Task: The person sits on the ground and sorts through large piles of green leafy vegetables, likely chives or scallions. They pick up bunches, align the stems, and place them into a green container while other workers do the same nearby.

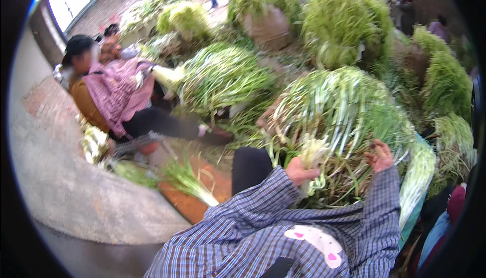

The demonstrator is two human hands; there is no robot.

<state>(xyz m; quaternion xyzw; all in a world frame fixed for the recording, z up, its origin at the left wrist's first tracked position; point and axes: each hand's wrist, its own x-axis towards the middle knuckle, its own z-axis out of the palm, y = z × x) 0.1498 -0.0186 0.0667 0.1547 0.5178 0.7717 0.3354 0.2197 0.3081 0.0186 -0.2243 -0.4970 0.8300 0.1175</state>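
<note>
My left hand (301,171) grips a small bunch of pale green-white stalks (314,150), held upright in front of my body. My right hand (381,156) is raised at the right edge of a large heap of long green leafy stalks (334,107). Its fingers are loosely curled and apart, with nothing seen between them. The heap has leaves drooping over its top and brownish, dry-looking strands on its near side. Below my hands lies the checked smock (262,232) I wear, partly hiding the heap's foot.
A bundle of stalks (190,183) lies on an orange-brown board (178,198) at left. More pale bundles (417,179) sit on my right. A person in a pink checked smock (117,92) sits beside another heap (228,76). Wrapped bales (267,25) stand farther back.
</note>
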